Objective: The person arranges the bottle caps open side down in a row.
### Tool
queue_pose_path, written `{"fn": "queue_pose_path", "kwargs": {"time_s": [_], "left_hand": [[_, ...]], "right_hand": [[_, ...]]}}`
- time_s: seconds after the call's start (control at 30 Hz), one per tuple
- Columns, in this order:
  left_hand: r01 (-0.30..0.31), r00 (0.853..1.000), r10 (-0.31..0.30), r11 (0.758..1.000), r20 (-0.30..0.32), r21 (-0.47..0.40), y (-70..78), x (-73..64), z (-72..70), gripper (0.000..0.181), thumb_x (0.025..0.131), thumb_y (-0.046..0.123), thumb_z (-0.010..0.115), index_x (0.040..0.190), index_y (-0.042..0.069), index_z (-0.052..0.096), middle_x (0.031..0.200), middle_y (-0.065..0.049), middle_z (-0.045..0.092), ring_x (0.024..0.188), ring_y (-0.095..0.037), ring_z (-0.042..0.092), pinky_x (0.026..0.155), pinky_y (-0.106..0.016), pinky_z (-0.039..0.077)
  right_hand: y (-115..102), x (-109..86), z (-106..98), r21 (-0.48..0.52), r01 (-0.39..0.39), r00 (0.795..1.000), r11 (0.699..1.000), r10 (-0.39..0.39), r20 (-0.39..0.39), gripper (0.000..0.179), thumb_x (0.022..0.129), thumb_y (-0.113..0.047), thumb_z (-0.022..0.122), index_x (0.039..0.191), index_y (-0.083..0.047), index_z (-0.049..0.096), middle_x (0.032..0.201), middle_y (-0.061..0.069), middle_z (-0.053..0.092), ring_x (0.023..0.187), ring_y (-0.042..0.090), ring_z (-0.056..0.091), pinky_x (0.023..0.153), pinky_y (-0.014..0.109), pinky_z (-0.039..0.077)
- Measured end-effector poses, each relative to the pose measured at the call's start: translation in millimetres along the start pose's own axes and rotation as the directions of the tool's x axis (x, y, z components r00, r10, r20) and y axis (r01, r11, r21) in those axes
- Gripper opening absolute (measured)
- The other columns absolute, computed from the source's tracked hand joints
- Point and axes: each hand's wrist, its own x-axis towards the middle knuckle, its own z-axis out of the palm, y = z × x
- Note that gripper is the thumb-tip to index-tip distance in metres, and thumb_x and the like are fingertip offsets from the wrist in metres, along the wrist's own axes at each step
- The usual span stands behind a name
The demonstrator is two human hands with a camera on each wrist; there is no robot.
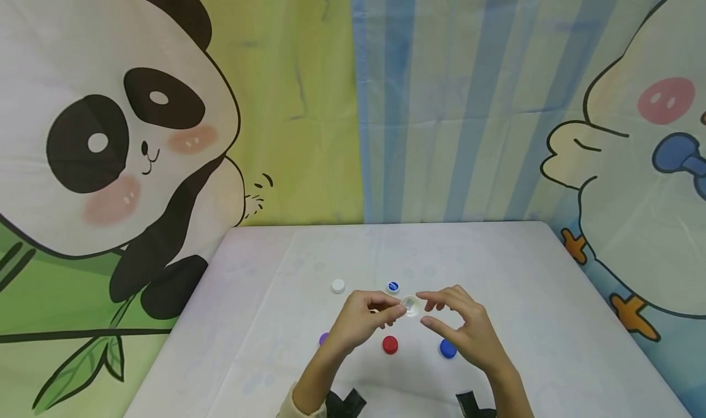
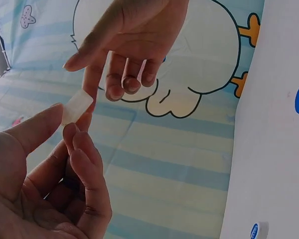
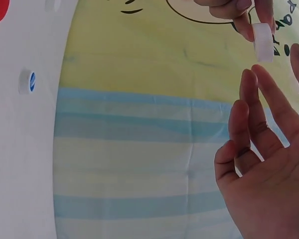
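Note:
Above the table, my left hand pinches a whitish bottle cap between thumb and fingertips. Ridges run along the side of this cap in the right wrist view, and it is tilted on edge in the left wrist view. My right hand is just to the right of the cap, its thumb and fingers spread apart and holding nothing. On the table below lie a red cap between the hands and a blue cap under the right hand. A purple cap is partly hidden by the left hand.
Farther back on the white table are a plain white cap and a white cap with a blue top. Black strips show at the near edge. Cartoon-printed curtains stand behind and beside the table.

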Motion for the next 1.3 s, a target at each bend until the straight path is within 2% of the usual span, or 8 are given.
{"fn": "queue_pose_path", "kwargs": {"time_s": [0.17,0.3,0.47,0.67,0.73,0.83,0.93,1.3], "left_hand": [[-0.113,0.989,0.122,0.988,-0.079,0.104,2.4,-0.8,-1.6,0.018,0.078,0.028,0.069,0.088,0.014,0.072,0.076,0.002,0.065,0.064,-0.008,0.055,0.059,-0.027,0.050],[-0.255,0.949,0.290,0.937,-0.124,0.239,0.1,-0.9,-1.9,0.017,0.078,0.028,0.068,0.089,0.015,0.072,0.074,0.006,0.064,0.063,-0.005,0.052,0.058,-0.022,0.048],[-0.427,0.861,0.499,0.815,-0.098,0.392,-7.3,0.8,-2.9,0.022,0.081,0.034,0.064,0.090,0.015,0.071,0.072,0.010,0.060,0.061,-0.001,0.050,0.054,-0.017,0.046],[-0.585,0.724,0.690,0.630,-0.023,0.511,-8.0,1.9,-4.1,0.020,0.080,0.027,0.067,0.096,0.016,0.069,0.074,0.009,0.059,0.066,-0.002,0.050,0.059,-0.013,0.046],[-0.624,0.683,0.730,0.587,-0.005,0.517,-7.8,2.3,-4.3,0.019,0.079,0.025,0.068,0.096,0.017,0.069,0.073,0.009,0.059,0.066,-0.001,0.051,0.060,-0.010,0.044],[-0.654,0.647,0.762,0.548,0.012,0.522,-7.6,2.3,-4.7,0.019,0.078,0.024,0.069,0.096,0.017,0.070,0.074,0.009,0.060,0.067,-0.001,0.052,0.060,-0.007,0.042],[-0.660,0.634,0.773,0.522,0.027,0.541,-7.3,1.7,-4.7,0.020,0.078,0.025,0.070,0.096,0.018,0.070,0.075,0.009,0.061,0.067,0.000,0.052,0.058,-0.005,0.039],[-0.660,0.630,0.774,0.496,0.056,0.565,-9.5,1.7,-3.8,0.020,0.077,0.026,0.070,0.096,0.019,0.070,0.075,0.008,0.061,0.066,0.000,0.051,0.059,-0.003,0.037]], "right_hand": [[20,-4.3,7,0.010,-0.066,0.998,0.998,0.066,0.021,0.022,0.083,-0.017,0.064,0.105,-0.025,0.064,0.087,-0.014,0.058,0.081,0.006,0.049,0.063,0.024,0.042],[25,-5.2,10,0.054,-0.145,0.989,0.988,0.142,0.049,0.017,0.087,-0.021,0.059,0.101,-0.028,0.065,0.092,-0.014,0.060,0.082,0.005,0.052,0.062,0.024,0.044],[28,-5.5,11,0.113,-0.198,0.976,0.974,0.186,0.111,0.016,0.090,-0.020,0.054,0.098,-0.027,0.065,0.091,-0.011,0.061,0.083,0.007,0.054,0.066,0.027,0.045],[27,-3.9,11,0.238,-0.197,0.973,0.951,0.160,0.167,0.017,0.092,-0.013,0.049,0.097,-0.018,0.065,0.087,-0.004,0.061,0.084,0.013,0.054,0.071,0.029,0.045],[26,-3.6,10,0.272,-0.190,0.973,0.943,0.142,0.184,0.019,0.093,-0.010,0.047,0.097,-0.016,0.065,0.087,-0.001,0.061,0.084,0.014,0.054,0.071,0.029,0.045],[25,-3.0,10,0.306,-0.188,0.970,0.933,0.128,0.206,0.021,0.094,-0.008,0.044,0.095,-0.014,0.064,0.086,0.001,0.060,0.083,0.015,0.053,0.071,0.029,0.044],[24,-2.3,10,0.325,-0.187,0.968,0.927,0.118,0.220,0.022,0.094,-0.007,0.043,0.096,-0.012,0.064,0.085,0.003,0.060,0.083,0.016,0.053,0.071,0.029,0.044],[20,0.1,13,0.303,-0.163,0.973,0.939,0.102,0.207,0.019,0.092,-0.008,0.048,0.095,-0.013,0.067,0.083,-0.003,0.062,0.083,0.012,0.054,0.074,0.037,0.041]]}}
